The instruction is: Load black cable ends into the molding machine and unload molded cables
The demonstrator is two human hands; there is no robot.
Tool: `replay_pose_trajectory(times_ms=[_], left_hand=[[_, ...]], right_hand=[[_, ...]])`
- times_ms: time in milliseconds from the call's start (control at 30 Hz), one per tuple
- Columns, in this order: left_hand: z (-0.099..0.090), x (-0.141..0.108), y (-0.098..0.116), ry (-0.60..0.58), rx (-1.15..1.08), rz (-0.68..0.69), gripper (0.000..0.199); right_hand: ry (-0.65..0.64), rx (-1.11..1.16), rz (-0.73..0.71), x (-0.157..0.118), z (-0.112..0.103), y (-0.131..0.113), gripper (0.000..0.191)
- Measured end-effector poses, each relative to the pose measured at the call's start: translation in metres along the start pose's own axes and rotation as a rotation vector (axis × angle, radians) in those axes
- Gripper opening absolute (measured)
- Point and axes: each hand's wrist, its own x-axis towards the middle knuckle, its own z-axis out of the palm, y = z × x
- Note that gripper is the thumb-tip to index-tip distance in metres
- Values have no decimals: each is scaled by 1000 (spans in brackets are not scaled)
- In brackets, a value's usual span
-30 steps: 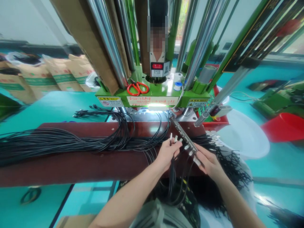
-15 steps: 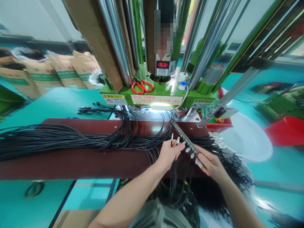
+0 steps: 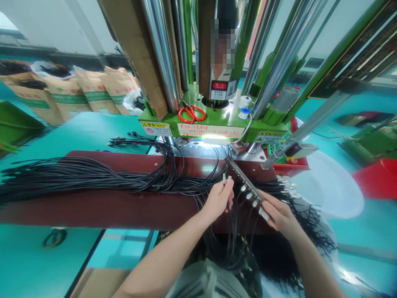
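My right hand (image 3: 279,211) grips the lower end of a long metal bar (image 3: 245,178), which tilts up and to the left. Several silvery cable connectors (image 3: 249,195) sit along the bar's near edge, and thin black cables hang below them. Just left of the bar, my left hand (image 3: 219,196) is closed around cables with metal connector ends (image 3: 227,179) sticking up from the fingers. Those ends stand apart from the bar. Behind both hands, a thick bundle of black cables (image 3: 102,178) lies along the dark red board (image 3: 93,211).
A green press (image 3: 204,124) rises ahead, with red-handled scissors (image 3: 191,113) and a white-and-blue spool (image 3: 244,113) on its ledge. To the right stand a white tub (image 3: 338,186) and a red container (image 3: 376,178). Paper sacks (image 3: 89,89) line the back left.
My left hand has drawn slightly away from the bar, so a gap now shows between its connectors and the bar. The whole view has shifted a little; my right hand keeps its grip.
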Motion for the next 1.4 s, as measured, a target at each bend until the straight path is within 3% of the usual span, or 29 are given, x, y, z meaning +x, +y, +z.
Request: replay_pose_trajectory(times_ms=[167, 467, 700, 900, 1067, 1400], left_hand=[[-3, -1, -1, -79, 50, -48, 49], [1, 7, -12, -64, 77, -62, 44], [-3, 6, -13, -77, 123, -38, 47], [-6, 2, -6, -68, 46, -48, 52], [-9, -1, -3, -235, -141, -120, 52], [-14, -1, 5, -359, -301, -251, 55]], right_hand=[[-57, -28, -3, 0, -4, -3, 46], [-70, -63, -3, 1, -6, -2, 44], [-243, -276, -177, 10, -13, -4, 45], [-98, -60, 18, 4, -11, 0, 45], [-91, -58, 17, 2, -14, 2, 50], [-150, -113, 28, 3, -16, 0, 48]])
